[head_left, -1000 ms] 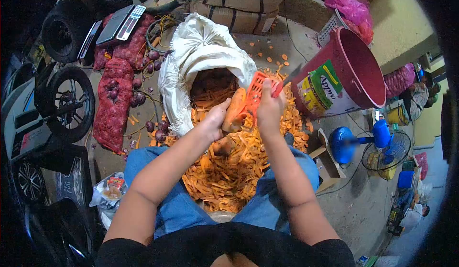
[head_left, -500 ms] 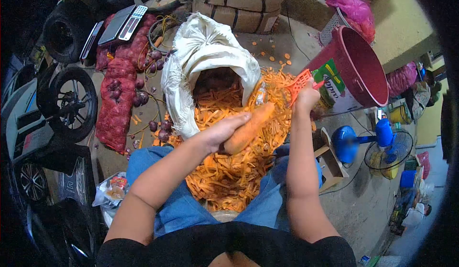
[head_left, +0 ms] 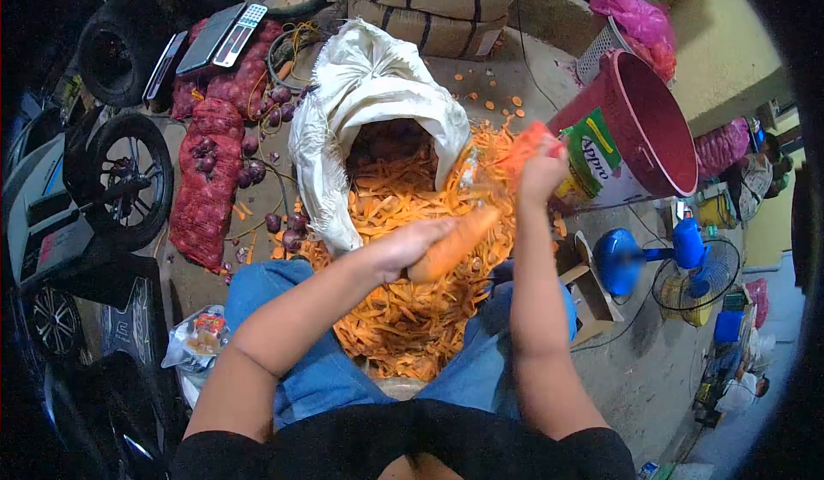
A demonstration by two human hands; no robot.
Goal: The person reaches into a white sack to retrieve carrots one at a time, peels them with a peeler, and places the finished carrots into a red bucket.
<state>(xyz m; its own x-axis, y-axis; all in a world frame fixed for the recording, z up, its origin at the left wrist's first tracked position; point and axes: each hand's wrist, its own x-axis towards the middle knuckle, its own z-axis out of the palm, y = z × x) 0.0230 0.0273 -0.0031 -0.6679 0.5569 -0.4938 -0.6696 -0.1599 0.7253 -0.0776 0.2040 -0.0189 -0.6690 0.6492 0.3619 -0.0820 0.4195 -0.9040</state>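
A large orange carrot (head_left: 455, 244) lies in my left hand (head_left: 410, 248), its tip pointing up and to the right. My right hand (head_left: 544, 175) is closed round a red-orange tool (head_left: 522, 147), blurred by motion, just beyond the carrot's tip. Under both hands a big heap of orange peelings (head_left: 412, 325) fills the space between my knees. The heap reaches into the mouth of a white woven sack (head_left: 313, 162), which lies open in front of me.
A red bucket (head_left: 648, 119) leans at the right, above a blue fan (head_left: 618, 261) and a cardboard box (head_left: 592, 300). Red net bags of onions (head_left: 208, 188), a scale (head_left: 210, 40) and a motorcycle wheel (head_left: 129, 184) are on the left. Wrapped bales (head_left: 421, 29) stand behind.
My right hand and its tool have shifted slightly left and nearer, with the tool now blurred. The carrot in my left hand has moved slightly right and its angle has changed a little.
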